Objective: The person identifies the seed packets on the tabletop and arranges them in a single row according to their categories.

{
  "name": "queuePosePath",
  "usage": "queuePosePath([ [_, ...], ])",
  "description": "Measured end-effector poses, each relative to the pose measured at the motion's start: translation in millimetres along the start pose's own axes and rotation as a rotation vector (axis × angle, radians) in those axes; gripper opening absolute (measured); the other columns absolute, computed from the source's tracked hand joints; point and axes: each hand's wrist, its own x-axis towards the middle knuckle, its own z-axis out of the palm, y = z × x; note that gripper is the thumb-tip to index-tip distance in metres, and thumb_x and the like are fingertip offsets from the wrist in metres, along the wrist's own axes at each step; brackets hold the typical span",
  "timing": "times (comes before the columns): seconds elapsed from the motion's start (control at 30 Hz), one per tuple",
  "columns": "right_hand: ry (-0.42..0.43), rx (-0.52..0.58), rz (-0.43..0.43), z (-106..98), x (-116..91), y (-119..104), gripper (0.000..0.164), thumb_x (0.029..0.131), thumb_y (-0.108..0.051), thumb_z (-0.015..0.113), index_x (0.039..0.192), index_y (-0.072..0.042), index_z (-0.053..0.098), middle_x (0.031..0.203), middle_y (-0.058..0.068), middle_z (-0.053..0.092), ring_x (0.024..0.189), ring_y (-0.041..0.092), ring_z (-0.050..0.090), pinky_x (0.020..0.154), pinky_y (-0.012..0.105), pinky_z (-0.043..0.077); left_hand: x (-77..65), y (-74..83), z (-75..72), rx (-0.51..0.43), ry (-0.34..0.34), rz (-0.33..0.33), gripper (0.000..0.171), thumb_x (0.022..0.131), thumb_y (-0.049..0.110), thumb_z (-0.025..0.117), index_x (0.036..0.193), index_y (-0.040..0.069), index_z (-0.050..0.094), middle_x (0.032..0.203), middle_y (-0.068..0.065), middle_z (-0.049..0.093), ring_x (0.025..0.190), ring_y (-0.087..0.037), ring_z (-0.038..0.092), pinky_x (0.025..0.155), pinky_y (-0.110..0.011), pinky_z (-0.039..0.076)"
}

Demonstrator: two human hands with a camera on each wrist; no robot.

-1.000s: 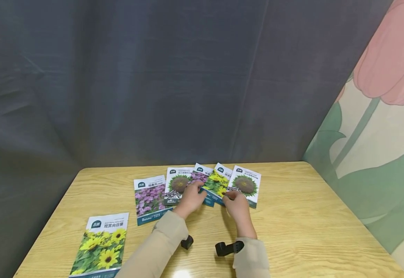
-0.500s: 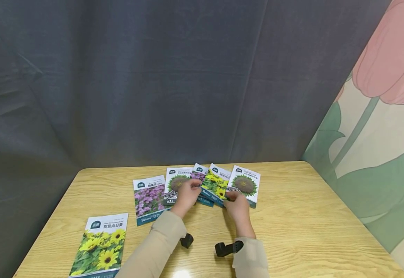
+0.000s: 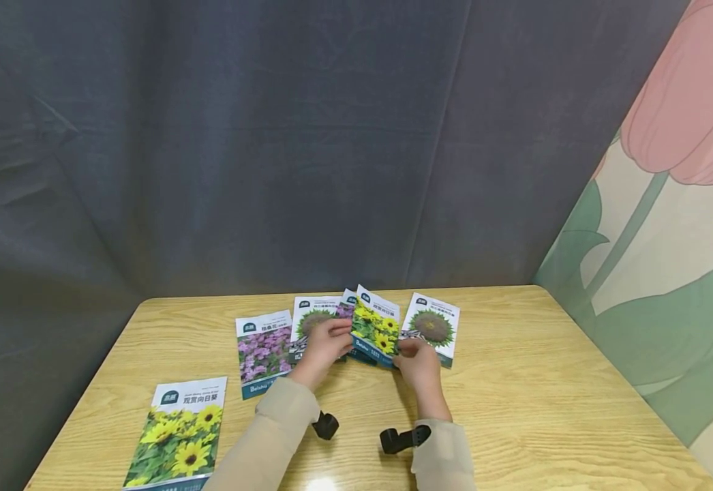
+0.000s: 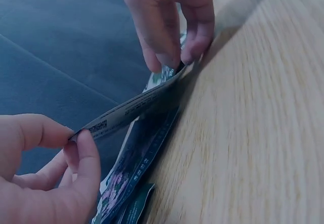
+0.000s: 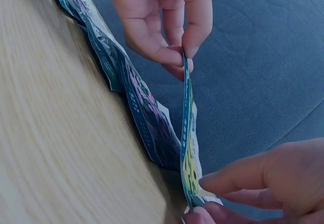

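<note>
A seed packet with yellow sunflowers (image 3: 376, 329) is held between my two hands, its left side lifted. My left hand (image 3: 322, 346) pinches its left edge between thumb and fingers. The right hand (image 3: 419, 372) pinches its lower right corner. In the left wrist view, the packet's printed back (image 4: 131, 105) slants up from the table. Partly hidden beneath it lies a purple-flower packet (image 3: 345, 310). To the left is a packet with one large sunflower head (image 3: 315, 324), partly covered by my left hand. A matching sunflower-head packet (image 3: 433, 326) lies just right of the held one.
Another purple-flower packet (image 3: 264, 348) lies farther left, overlapped by its neighbour. A second yellow-sunflower packet (image 3: 178, 429) is at the table's front left. Behind the wooden table (image 3: 547, 402) hangs a dark grey cloth (image 3: 332, 150); a tulip-painted wall (image 3: 669, 259) stands at the right.
The yellow-sunflower packet has shifted left and tilted up on its left side, over the purple packet. My left hand has moved left with its edge; the right hand has stayed at the lower corner.
</note>
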Motion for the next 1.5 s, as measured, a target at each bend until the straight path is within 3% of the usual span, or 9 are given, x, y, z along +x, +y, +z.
queuePosePath([
  [0.13,-0.013,0.039,0.006,2,0,0,0.027,0.076,0.006,0.068,0.104,0.008,0.064,0.096,0.021,0.064,0.091,0.032,0.06,0.075,0.038,0.053,-6.4,1.1,-4.6,-0.029,-0.019,-0.008,0.044,0.09,-0.003,0.05,0.133,-0.008,0.043,0.133,-0.028,0.044,0.12,-0.036,0.048,0.09,-0.036,0.05],
  [0.3,-0.038,0.098,0.025,2,-2,-2,0.029,0.078,0.004,0.067,0.106,0.009,0.063,0.098,0.021,0.064,0.088,0.029,0.062,0.071,0.035,0.055,-13.9,1.0,-10.2,0.001,0.0,0.01,0.045,0.088,-0.004,0.049,0.133,-0.006,0.044,0.134,-0.025,0.044,0.12,-0.035,0.047,0.089,-0.037,0.05],
  [0.4,-0.076,0.169,0.054,3,-3,-4,0.032,0.08,0.002,0.065,0.11,0.01,0.061,0.095,0.02,0.064,0.076,0.022,0.062,0.066,0.034,0.055,-20.4,2.3,-13.6,0.007,0.011,0.016,0.046,0.086,-0.004,0.049,0.131,-0.005,0.045,0.134,-0.026,0.044,0.122,-0.036,0.046,0.088,-0.038,0.051],
  [0.6,-0.131,0.235,0.093,6,-2,-6,0.039,0.08,-0.002,0.06,0.118,0.008,0.057,0.07,0.009,0.061,0.052,0.014,0.052,0.053,0.028,0.047,-35.8,1.3,-23.8,-0.003,0.01,0.008,0.046,0.083,-0.004,0.05,0.129,-0.003,0.046,0.133,-0.025,0.045,0.117,-0.032,0.049,0.086,-0.04,0.051],
  [0.87,-0.186,0.327,0.119,8,-5,-14,0.039,0.083,-0.002,0.061,0.121,0.005,0.056,0.066,0.006,0.054,0.055,0.013,0.049,0.053,0.028,0.051,-59.7,3.0,-40.2,0.03,-0.046,-0.011,0.046,0.085,-0.002,0.052,0.131,0.002,0.044,0.132,-0.023,0.045,0.112,-0.027,0.052,0.089,-0.046,0.048],
  [1.03,-0.23,0.36,0.096,6,-9,-21,0.037,0.084,-0.001,0.059,0.12,0.004,0.056,0.071,0.008,0.058,0.059,0.015,0.052,0.058,0.033,0.054,-75.8,5.5,-51.4,0.058,-0.095,-0.026,0.052,0.086,0.0,0.053,0.136,0.002,0.038,0.13,-0.023,0.045,0.106,-0.025,0.052,0.087,-0.048,0.048],
  [1.27,-0.376,0.317,0.061,8,-17,-31,0.025,0.086,-0.003,0.061,0.109,0.004,0.057,0.08,0.012,0.061,0.061,0.017,0.059,0.06,0.038,0.056,-95.1,5.8,-71.2,0.079,-0.136,-0.1,0.049,0.092,0.009,0.052,0.136,-0.002,0.033,0.108,-0.017,0.054,0.085,-0.02,0.056,0.078,-0.039,0.052],
  [1.5,-0.517,0.285,0.023,18,-27,-36,0.022,0.088,-0.007,0.06,0.106,0.004,0.054,0.078,0.013,0.06,0.061,0.02,0.06,0.06,0.04,0.057,-100.7,9.1,-94.5,0.209,-0.117,-0.129,0.028,0.094,0.01,0.05,0.115,-0.009,0.048,0.085,-0.014,0.059,0.074,-0.019,0.063,0.071,-0.036,0.057],
])
